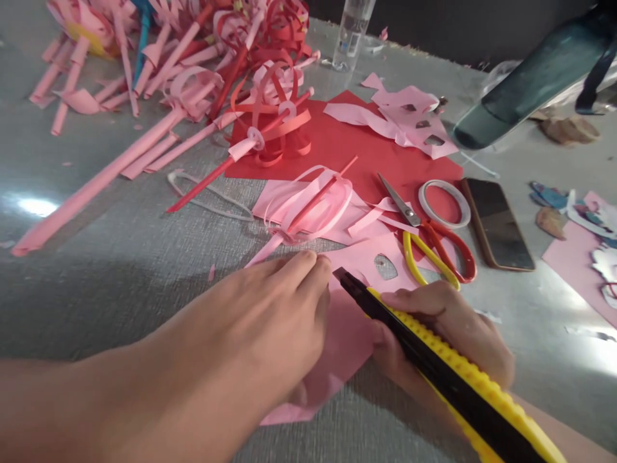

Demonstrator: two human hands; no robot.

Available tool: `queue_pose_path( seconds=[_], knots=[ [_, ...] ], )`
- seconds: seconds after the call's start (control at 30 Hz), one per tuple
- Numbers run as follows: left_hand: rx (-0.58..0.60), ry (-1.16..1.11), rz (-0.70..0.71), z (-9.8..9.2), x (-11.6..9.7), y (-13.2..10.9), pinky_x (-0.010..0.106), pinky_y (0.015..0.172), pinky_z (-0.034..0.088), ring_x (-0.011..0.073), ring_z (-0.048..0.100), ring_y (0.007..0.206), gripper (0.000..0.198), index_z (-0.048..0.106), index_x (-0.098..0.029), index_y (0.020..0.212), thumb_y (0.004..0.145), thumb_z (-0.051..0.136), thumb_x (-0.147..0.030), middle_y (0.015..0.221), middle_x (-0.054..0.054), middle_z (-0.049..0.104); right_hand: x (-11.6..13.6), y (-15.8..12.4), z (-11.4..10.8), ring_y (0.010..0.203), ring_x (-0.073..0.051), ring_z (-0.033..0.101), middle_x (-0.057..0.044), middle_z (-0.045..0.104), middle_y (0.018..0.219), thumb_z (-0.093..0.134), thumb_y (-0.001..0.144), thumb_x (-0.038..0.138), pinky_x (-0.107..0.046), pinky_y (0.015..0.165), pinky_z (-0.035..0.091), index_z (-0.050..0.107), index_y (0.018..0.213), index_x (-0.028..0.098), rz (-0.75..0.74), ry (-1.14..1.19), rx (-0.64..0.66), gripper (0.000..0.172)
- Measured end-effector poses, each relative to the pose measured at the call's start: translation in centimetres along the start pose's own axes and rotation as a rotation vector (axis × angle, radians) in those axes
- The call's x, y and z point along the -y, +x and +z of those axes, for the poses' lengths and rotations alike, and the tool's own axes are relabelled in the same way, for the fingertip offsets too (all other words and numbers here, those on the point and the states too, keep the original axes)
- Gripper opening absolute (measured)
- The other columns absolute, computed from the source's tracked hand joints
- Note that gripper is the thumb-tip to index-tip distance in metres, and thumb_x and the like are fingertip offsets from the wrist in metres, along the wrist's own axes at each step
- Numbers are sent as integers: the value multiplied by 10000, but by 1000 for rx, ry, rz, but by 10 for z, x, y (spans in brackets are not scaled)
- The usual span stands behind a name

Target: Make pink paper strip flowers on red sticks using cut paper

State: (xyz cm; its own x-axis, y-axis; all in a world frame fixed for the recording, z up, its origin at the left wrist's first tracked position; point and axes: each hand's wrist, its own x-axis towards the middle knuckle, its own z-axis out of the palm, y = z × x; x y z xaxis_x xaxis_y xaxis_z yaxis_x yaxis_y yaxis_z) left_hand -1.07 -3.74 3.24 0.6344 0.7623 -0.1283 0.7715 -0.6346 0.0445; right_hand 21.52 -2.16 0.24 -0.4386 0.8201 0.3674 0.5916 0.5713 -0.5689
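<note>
Pink sheet (349, 341) flat on bench (120, 276), near centre, pinned under both hands. Oval hole cut in its far part, just past the knife tip.

Handling, judged:
- Thin paper: light, floppy, easy to tear or crease.
- Likely to slide on the smooth bench unless pressed down.
- Best held by flat pressure from above, close to the cut line, not by pinching an edge.
- Skin to stay clear of the blade path.

Left hand (270, 321):
- Palm down on left part of pink sheet.
- Fingers (308, 270) straight and pressed together, pinching nothing.
- Tips at far edge of sheet, just beside knife tip.

Right hand (453, 334):
- Wrapped tight round knife (434, 357), a yellow-and-black snap-off type.
- Knife body angled from near right to far left, tip low over pink sheet.
- Cannot tell if blade touches paper, or how far out it is.

Around:
- Scissors (429, 244), yellow and red handles, just beyond right hand.
- Tape (444, 202) and phone (499, 222) right of those.
- Red sheet (357, 145) farther off, with pink offcuts (400, 116) on it.
- Curled strips (308, 206) between red sheet and pink sheet.
- Pile of rolled pink sticks (144, 71) far left.
- Clear bottle (351, 29) far centre.
</note>
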Motion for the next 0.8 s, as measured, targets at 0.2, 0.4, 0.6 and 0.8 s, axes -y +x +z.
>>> queue_pose_path(
  seconds=[0.2,0.4,0.6,0.8],
  knots=[
    [-3,6,-16,3,-2,-3,440,847,560,336,646,1055,356,761,-120,1047,763,814,-328,1163,182,694,0,2,5,386,-93,565,91,630,569,711,835,205,-203,424,472,563,1009,258,-80,-37,1,234],
    [-51,-9,-8,3,-3,-5,471,891,535,379,622,1126,441,761,-100,1064,817,764,-465,1190,212,680,2,0,4,391,-86,540,85,604,583,660,875,149,-198,410,458,527,932,254,-143,45,58,179],
    [-60,-17,-17,3,-3,-2,427,837,533,364,635,1109,533,723,-85,1156,826,732,-503,1230,216,666,5,-11,-1,500,-94,623,63,656,669,642,938,210,-201,501,509,551,1056,198,-229,-86,99,149],
    [-109,71,-22,8,-4,-5,407,818,535,324,647,1099,322,702,-130,1119,862,674,-322,1224,172,675,13,-11,-4,506,-114,623,40,639,624,570,975,138,-244,508,515,541,946,182,-342,-71,116,61]
  ],
)
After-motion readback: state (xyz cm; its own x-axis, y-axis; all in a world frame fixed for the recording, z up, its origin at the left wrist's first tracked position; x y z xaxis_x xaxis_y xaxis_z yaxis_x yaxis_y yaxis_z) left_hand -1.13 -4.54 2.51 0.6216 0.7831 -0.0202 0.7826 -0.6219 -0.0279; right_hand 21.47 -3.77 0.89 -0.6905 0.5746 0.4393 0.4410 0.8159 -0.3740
